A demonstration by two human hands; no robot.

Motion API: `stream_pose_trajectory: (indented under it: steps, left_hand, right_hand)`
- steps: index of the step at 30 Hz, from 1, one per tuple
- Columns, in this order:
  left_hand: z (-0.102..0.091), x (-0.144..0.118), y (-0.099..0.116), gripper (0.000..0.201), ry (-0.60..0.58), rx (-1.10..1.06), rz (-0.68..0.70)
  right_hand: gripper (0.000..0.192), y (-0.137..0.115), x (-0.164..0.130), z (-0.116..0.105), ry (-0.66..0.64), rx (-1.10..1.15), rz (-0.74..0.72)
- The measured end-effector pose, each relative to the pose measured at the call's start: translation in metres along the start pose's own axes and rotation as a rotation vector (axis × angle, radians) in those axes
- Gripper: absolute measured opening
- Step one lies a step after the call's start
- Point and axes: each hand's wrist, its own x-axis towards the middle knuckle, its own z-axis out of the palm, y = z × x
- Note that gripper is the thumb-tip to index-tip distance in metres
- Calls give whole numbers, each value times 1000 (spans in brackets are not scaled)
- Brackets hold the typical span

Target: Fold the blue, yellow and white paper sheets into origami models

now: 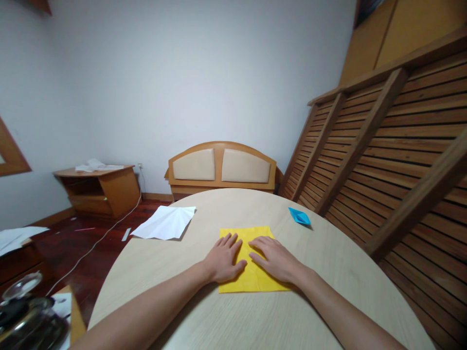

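Currently pressing flat a yellow paper sheet (255, 282), which lies on the round table (237, 321) about midway between its left and right edges and closer to the near edge than the far one. Left hand (224, 262) palm-down on the sheet's left half, fingers (233, 241) stretched out and slightly apart, clamped on nothing. Right hand (275, 260) likewise palm-down on the right half, fingers (260, 253) extended and pointing in toward the left hand, nearly meeting it over the sheet's middle; gripping nothing either. Looks like a smoothing or creasing step, judging by both palms bearing straight down rather than pinching an edge; cannot tell whether a crease already runs under the hands. Would call, for any further fold, for one hand anchoring the sheet while the other lifts a free edge or corner, keeping the edges aligned so the paper does not skid on the smooth top. Toward the far left edge, a white paper (166, 222), partly folded and overhanging the rim. Toward the far right edge, a small blue folded paper piece (299, 216), well apart from both hands. Beyond the table, a padded wooden headboard (222, 167) against the wall, and a slatted wooden frame (383, 146) leaning at the right.
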Motion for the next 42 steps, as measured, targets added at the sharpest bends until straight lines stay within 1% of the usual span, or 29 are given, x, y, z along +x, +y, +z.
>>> stream_pose_trajectory:
  steps: [2,3,5,7,9,12,14,15,16,18,20,22,24,27,29,30,31,32,33,35,36,37,39,42]
  left_hand:
    - [0,-4,11,69,-7,12,49]
    - [1,-5,15,68,-2,12,66]
    - [1,-6,19,68,0,7,90]
    - [1,-5,17,68,-19,3,80]
    - [0,-3,13,69,-47,3,45]
    - [-2,0,7,73,-72,13,-5]
    - [-2,1,6,73,-71,16,-19]
    - [-2,1,6,73,-65,17,-24]
    - [-2,1,7,73,-58,17,-30]
    - [-2,1,6,73,-50,20,-41]
    - [-3,1,4,73,-53,23,-53]
    - [-4,2,-1,73,-65,27,-63]
    - [-6,4,-9,69,-73,41,-83]
    - [-10,7,-24,63,-59,98,-156]
    - [-13,8,-31,59,-11,152,-228]
    - [-14,8,-32,58,30,172,-242]
    - [-16,7,-32,57,72,180,-229]
    - [-17,6,-30,57,107,171,-185]
    - [-18,5,-27,57,124,144,-113]
    - [-19,2,-19,57,82,55,56]
    - [-18,0,-15,58,33,19,124]
    - [-17,-1,-12,59,-23,0,163]
    - [-14,-1,-8,61,-100,-19,175]
    - [-11,-1,-9,63,-127,-14,129]
  right_hand:
    - [52,-4,1,1,44,6,14]
    - [55,-4,2,3,33,20,15]
    - [61,-3,3,9,-45,51,14]
    - [66,3,4,14,-128,60,35]
    - [69,13,4,15,-160,29,88]
    - [73,29,1,10,-144,-50,227]
    - [72,34,0,5,-105,-106,314]
    - [70,34,-1,2,-76,-132,331]
    - [68,33,-1,0,-47,-148,322]
    - [65,26,-1,-2,-19,-128,225]
    - [62,17,-1,-2,-63,-41,84]
    - [62,11,-1,1,-141,47,-2]
    - [64,10,-1,5,-185,81,-9]
    - [70,14,-1,7,-193,60,33]
    - [73,17,-2,7,-192,39,58]
    - [74,18,-2,7,-189,31,68]
    - [74,19,-2,7,-184,24,77]
    - [74,19,-1,8,-178,18,84]
    - [74,18,-1,8,-172,14,89]
    - [73,18,-1,9,-163,15,90]
    - [73,18,-1,9,-162,19,88]
    - [73,18,-1,9,-164,24,85]
    - [72,21,-2,8,-176,32,79]
    - [72,29,-3,3,-187,-3,126]
